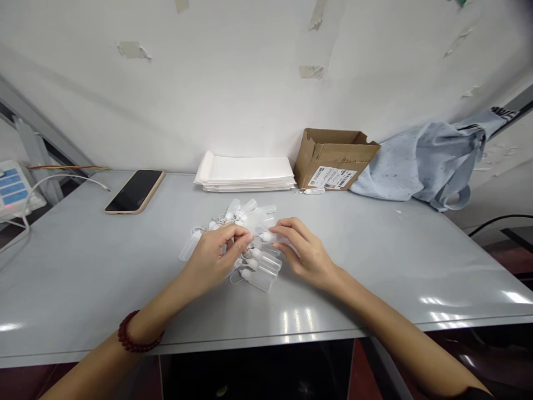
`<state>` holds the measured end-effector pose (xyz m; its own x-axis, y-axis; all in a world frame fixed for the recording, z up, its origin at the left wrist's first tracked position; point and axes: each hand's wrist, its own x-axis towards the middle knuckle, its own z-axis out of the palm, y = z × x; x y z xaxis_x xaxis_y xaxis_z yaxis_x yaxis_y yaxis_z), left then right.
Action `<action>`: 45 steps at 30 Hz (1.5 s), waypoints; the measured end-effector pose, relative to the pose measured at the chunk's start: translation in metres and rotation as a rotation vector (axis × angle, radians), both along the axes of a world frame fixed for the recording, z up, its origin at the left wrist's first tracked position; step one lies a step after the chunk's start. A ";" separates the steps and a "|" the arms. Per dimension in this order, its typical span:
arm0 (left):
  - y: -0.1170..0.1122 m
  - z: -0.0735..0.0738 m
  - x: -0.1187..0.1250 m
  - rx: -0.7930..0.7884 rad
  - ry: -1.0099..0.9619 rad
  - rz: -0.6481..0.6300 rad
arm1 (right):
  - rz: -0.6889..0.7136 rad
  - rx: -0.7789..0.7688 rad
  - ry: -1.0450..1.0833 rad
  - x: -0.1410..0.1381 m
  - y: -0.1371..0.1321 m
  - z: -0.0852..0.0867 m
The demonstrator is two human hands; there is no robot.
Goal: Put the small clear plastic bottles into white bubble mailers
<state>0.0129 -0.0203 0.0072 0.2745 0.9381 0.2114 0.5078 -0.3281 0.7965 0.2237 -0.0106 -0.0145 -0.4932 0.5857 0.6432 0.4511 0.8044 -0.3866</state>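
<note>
A pile of small translucent plastic squeeze bottles [262, 279] with white caps and thin cord loops lies on the grey table [353, 244]. My right hand [306, 253] grips one such bottle [266, 237] between thumb and fingers, its white cap pointing left. Over the left side of the pile, my left hand [219, 250] is closed in a pinch close to that cap. What sits between its fingertips, perhaps the cord, is too small to make out. Parts of the pile are hidden behind both hands.
Behind the pile lies a stack of white padded envelopes [250, 169]. Right of it stands an open cardboard box [333, 161], a single bottle [314, 190] at its foot. Light blue cloth [420, 158] hangs at right. A phone [135, 191] and white cable [70, 176] are left.
</note>
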 end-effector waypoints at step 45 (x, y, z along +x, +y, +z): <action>-0.002 -0.004 0.003 0.010 -0.008 0.040 | 0.021 -0.025 -0.017 -0.003 -0.005 0.001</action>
<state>0.0161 -0.0223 0.0033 0.2356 0.9460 0.2226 0.5143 -0.3157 0.7974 0.2208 -0.0153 -0.0136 -0.5164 0.5908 0.6199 0.4409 0.8040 -0.3990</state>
